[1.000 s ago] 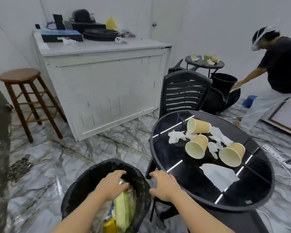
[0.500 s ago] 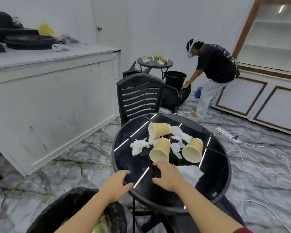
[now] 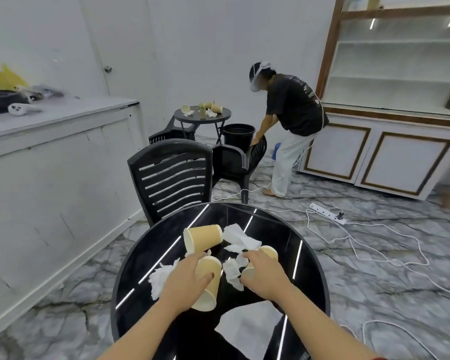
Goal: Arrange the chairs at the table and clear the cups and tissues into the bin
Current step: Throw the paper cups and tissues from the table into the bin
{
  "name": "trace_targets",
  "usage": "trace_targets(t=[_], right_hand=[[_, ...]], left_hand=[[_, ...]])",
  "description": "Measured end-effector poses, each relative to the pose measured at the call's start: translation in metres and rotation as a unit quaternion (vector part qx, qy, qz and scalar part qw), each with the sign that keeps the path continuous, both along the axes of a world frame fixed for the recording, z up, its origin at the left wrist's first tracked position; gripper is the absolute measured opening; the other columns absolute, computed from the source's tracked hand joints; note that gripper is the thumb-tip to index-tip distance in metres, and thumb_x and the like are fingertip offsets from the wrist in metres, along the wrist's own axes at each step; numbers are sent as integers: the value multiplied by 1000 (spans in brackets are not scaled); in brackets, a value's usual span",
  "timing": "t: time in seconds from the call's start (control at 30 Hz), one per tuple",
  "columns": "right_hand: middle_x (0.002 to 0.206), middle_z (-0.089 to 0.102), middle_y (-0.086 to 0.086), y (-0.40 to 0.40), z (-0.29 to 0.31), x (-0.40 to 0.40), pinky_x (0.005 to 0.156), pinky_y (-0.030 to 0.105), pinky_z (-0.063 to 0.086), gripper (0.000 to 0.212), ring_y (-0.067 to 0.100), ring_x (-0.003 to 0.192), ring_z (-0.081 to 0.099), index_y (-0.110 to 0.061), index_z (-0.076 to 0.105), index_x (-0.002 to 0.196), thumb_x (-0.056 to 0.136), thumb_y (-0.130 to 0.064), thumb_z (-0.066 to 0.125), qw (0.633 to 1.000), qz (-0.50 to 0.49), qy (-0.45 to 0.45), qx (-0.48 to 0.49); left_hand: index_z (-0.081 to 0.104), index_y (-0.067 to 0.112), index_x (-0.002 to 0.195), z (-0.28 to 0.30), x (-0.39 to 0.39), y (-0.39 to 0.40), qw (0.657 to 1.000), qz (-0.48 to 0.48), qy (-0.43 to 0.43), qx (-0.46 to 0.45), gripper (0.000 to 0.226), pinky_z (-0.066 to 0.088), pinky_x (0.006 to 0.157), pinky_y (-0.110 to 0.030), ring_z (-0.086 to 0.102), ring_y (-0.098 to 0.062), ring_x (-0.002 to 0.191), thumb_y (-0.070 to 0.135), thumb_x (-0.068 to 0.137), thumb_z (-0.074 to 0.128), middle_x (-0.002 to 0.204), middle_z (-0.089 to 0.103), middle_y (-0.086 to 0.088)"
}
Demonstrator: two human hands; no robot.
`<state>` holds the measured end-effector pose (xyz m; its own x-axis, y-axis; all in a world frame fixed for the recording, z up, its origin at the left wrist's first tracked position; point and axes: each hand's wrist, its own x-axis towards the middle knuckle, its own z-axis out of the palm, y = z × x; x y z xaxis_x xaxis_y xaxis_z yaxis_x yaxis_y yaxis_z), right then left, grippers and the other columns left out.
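While both arms reach over the round black table [image 3: 309, 271], the left hand [image 3: 185, 279] curls round a tan paper cup [image 3: 209, 284] lying on its side near the table's centre, thumb across the cup wall. Right hand [image 3: 264, 274] at 3 o'clock from it, fingers bent over a second cup [image 3: 269, 252]; most of that cup is hidden, so the grip itself cannot be confirmed. Third cup [image 3: 203, 239] on its side at 12 o'clock from the left hand, untouched. Crumpled tissues [image 3: 238, 239] lie between and around the cups, one wad at 9 o'clock by the left wrist. Black slatted chair [image 3: 170, 178] stands at the table's 11 o'clock edge, back toward the table. Farther off at 12 o'clock, another person [image 3: 291, 120] bends over a second chair [image 3: 242, 158] beside a black bucket [image 3: 238, 132] and small table [image 3: 202, 115].
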<state>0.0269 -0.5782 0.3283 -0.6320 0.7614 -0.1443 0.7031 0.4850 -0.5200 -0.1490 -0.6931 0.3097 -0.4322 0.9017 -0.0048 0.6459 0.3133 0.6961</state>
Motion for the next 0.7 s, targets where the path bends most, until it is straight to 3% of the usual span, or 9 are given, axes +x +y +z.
trace_targets(t=[0.2, 0.4, 0.5, 0.63, 0.7], right_hand=[[143, 42, -4, 31, -17, 8, 107, 32, 32, 56, 15, 133, 34, -21, 39, 136, 86, -41, 55, 999, -45, 20, 19], [156, 20, 3, 46, -32, 1, 111, 36, 28, 67, 20, 143, 20, -21, 29, 143, 86, -46, 55, 988, -143, 55, -21], [157, 12, 6, 51, -41, -4, 107, 39, 33, 72, 25, 142, 21, -23, 24, 144, 84, -46, 57, 981, -179, 50, -49], [154, 13, 13, 56, -53, -14, 105, 43, 37, 82, 35, 137, 27, -17, 19, 145, 80, -43, 63, 974, -203, 41, -96], [156, 3, 13, 56, -58, -18, 103, 45, 39, 86, 40, 134, 29, -20, 13, 146, 79, -41, 64, 966, -220, 51, -128]], left_hand=[[37, 27, 136, -9, 9, 35, 999, -28, 19, -18, 55, 35, 103, -29, 42, -11, 125, 40, 85, 55, 140, 44, 8], [26, 31, 143, -22, 7, 58, 993, -70, 56, -72, 66, 29, 112, -35, 24, -13, 139, 48, 85, 53, 154, 22, 7], [18, 33, 145, -32, 5, 62, 979, -110, 105, -137, 77, 19, 116, -39, 6, -17, 145, 56, 81, 53, 158, 9, 2], [12, 31, 146, -45, -1, 60, 963, -119, 160, -180, 88, 16, 118, -42, 0, -19, 146, 57, 75, 57, 159, -2, 1], [10, 30, 146, -49, -3, 59, 959, -126, 169, -192, 89, 13, 119, -43, -3, -20, 146, 56, 76, 57, 159, -6, 1]])
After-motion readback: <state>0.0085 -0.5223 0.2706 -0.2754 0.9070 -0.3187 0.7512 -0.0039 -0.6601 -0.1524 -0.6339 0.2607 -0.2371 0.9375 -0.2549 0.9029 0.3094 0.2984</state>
